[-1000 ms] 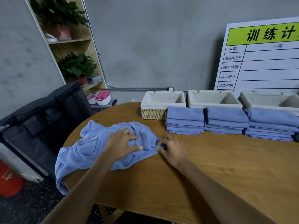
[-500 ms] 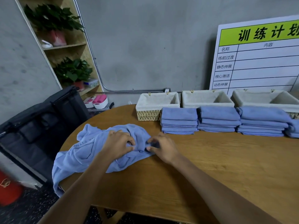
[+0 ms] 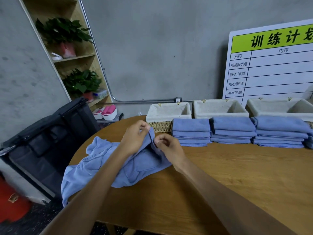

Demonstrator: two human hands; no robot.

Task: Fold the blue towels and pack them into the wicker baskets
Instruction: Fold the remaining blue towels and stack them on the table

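On round wooden table (image 3: 220, 184), left hand (image 3: 135, 138) and right hand (image 3: 169, 148) pinch limp, light crumpled blue towel (image 3: 105, 163) by its hem; grip corners.

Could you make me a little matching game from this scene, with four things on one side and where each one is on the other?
Things:
1. crumpled towel
2. folded stacks
3. wicker baskets
4. potted plants

Places:
A. on the wall shelves
B. along the table's far edge, lined in cloth
C. pinched by both hands
D. on the table in front of the baskets

Pairs: 1-C, 2-D, 3-B, 4-A
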